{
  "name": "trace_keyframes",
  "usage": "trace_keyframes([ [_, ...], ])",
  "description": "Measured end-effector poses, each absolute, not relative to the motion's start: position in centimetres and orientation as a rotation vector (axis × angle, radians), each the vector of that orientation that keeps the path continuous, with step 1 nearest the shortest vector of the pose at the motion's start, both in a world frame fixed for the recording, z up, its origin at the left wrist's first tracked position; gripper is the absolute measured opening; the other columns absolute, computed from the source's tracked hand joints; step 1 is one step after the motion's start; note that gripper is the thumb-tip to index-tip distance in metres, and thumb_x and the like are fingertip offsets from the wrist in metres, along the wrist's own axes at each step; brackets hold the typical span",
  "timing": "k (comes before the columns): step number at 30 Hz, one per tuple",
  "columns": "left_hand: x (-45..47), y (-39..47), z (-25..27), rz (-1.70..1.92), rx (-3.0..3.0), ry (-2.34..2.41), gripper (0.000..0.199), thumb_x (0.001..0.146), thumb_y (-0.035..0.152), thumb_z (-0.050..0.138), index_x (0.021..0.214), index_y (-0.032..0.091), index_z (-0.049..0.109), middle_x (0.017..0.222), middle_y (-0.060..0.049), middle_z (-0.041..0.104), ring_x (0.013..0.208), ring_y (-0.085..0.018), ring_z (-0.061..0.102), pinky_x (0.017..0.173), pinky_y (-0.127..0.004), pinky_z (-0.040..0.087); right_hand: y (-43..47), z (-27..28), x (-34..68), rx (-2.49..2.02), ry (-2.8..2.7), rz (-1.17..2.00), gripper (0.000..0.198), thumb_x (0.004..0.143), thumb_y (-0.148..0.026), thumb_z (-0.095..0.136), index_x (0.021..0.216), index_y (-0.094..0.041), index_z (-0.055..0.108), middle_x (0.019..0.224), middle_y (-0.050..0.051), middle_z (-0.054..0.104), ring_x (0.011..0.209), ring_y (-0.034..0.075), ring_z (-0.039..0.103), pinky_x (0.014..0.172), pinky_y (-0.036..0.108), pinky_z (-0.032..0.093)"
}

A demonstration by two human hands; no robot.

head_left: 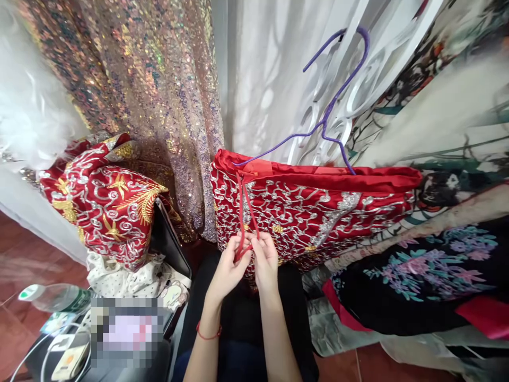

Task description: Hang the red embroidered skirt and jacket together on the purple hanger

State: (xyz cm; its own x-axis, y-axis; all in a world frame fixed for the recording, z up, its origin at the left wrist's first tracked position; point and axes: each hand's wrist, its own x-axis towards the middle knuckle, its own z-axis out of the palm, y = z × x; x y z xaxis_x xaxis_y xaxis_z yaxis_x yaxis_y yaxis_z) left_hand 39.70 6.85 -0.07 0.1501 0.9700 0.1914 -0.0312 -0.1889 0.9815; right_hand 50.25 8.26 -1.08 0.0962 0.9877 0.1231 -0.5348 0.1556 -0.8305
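Both of my hands are close together above my lap. My left hand (233,261) pinches a thin red cord (242,204), and my right hand (265,255) grips the same cord just beside it. From the fingers the cord runs up in two strands to the waistband of a red embroidered skirt (294,212) with silver and gold patterns. A purple wire hanger (324,121) stands up out of the skirt's open top, its lower ends inside the red lining. The cord's ends are partly hidden by my fingers.
Another red embroidered garment (107,201) is heaped at the left before a sequinned fabric (159,95). A plastic bottle (58,297) and white cables (47,345) lie at lower left. Black floral cloth (421,270) spreads at right, below a white openwork frame (350,101).
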Motion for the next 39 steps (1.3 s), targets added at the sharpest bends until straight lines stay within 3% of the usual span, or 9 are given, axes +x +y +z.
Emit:
trace_keyframes([
  [4,38.4,6.3,0.9,1.196,1.536,1.091,0.033,0.101,0.041,0.050,0.125,0.020,0.059,0.094,-0.003,0.065,0.078,-0.012,0.060,0.077,-0.024,0.049,8.4,-0.7,50.4,-0.676,-0.845,1.312,0.026,0.087,-0.048,0.069,0.092,-0.022,0.068,0.111,0.008,0.076,0.096,0.020,0.070,0.088,0.036,0.057],
  [7,37.8,5.9,1.5,1.137,1.525,1.112,0.042,0.103,0.048,0.040,0.117,0.017,0.065,0.073,0.000,0.059,0.062,-0.011,0.052,0.065,-0.024,0.046,8.3,-0.2,50.0,-0.654,-0.929,1.406,0.034,0.091,-0.052,0.060,0.085,-0.021,0.071,0.108,0.008,0.075,0.066,0.013,0.062,0.064,0.030,0.056],
  [11,37.5,5.9,1.4,1.190,1.416,1.082,0.058,0.102,0.058,0.032,0.107,0.015,0.071,0.075,-0.005,0.065,0.071,-0.018,0.061,0.070,-0.029,0.052,8.1,0.4,48.9,-0.694,-0.984,1.466,0.028,0.088,-0.048,0.066,0.085,-0.021,0.071,0.095,0.003,0.071,0.044,0.004,0.036,0.040,0.022,0.036],
  [15,37.0,6.0,1.0,1.199,1.406,1.060,0.045,0.098,0.055,0.047,0.108,0.018,0.071,0.093,-0.006,0.072,0.090,-0.020,0.066,0.089,-0.032,0.053,8.2,1.0,48.5,-0.787,-0.978,1.343,0.023,0.082,-0.043,0.074,0.086,-0.022,0.067,0.087,0.000,0.064,0.064,0.009,0.053,0.052,0.021,0.046],
  [18,36.5,6.1,0.8,1.199,1.480,1.122,0.033,0.093,0.045,0.062,0.111,0.019,0.070,0.100,-0.005,0.073,0.088,-0.017,0.067,0.089,-0.029,0.053,8.4,1.6,48.6,-0.812,-1.034,1.162,0.016,0.085,-0.036,0.072,0.089,-0.023,0.064,0.085,-0.001,0.060,0.079,0.012,0.058,0.070,0.024,0.051],
  [24,36.0,6.1,0.6,1.349,1.491,1.249,0.028,0.098,0.039,0.055,0.107,0.020,0.073,0.111,-0.007,0.074,0.106,-0.020,0.068,0.103,-0.032,0.048,8.7,1.7,48.7,-0.765,-0.970,1.119,0.027,0.097,-0.041,0.056,0.120,-0.029,0.049,0.075,-0.006,0.052,0.059,0.010,0.051,0.060,0.026,0.047],
  [28,35.6,5.8,0.6,1.430,1.405,1.292,0.030,0.099,0.039,0.055,0.118,0.021,0.070,0.094,-0.004,0.074,0.086,-0.016,0.069,0.087,-0.029,0.053,8.8,1.4,48.9,-0.859,-1.034,1.094,0.027,0.098,-0.043,0.053,0.120,-0.028,0.054,0.077,-0.005,0.051,0.052,0.007,0.042,0.051,0.023,0.039],
  [34,36.2,5.4,1.5,1.402,1.758,1.260,0.017,0.090,0.035,0.068,0.098,0.023,0.078,0.090,-0.005,0.076,0.080,-0.018,0.067,0.080,-0.032,0.050,8.5,1.9,48.8,-1.004,-1.263,0.897,0.029,0.095,-0.044,0.058,0.117,-0.025,0.062,0.108,0.006,0.066,0.098,0.018,0.063,0.087,0.032,0.051],
  [39,36.8,5.3,1.8,1.336,1.966,1.324,0.012,0.090,0.031,0.068,0.096,0.025,0.077,0.080,-0.001,0.075,0.075,-0.018,0.064,0.080,-0.034,0.045,8.6,2.2,49.0,-1.048,-1.209,0.848,0.024,0.096,-0.044,0.057,0.093,-0.022,0.066,0.091,0.004,0.066,0.082,0.016,0.061,0.077,0.030,0.051],
])
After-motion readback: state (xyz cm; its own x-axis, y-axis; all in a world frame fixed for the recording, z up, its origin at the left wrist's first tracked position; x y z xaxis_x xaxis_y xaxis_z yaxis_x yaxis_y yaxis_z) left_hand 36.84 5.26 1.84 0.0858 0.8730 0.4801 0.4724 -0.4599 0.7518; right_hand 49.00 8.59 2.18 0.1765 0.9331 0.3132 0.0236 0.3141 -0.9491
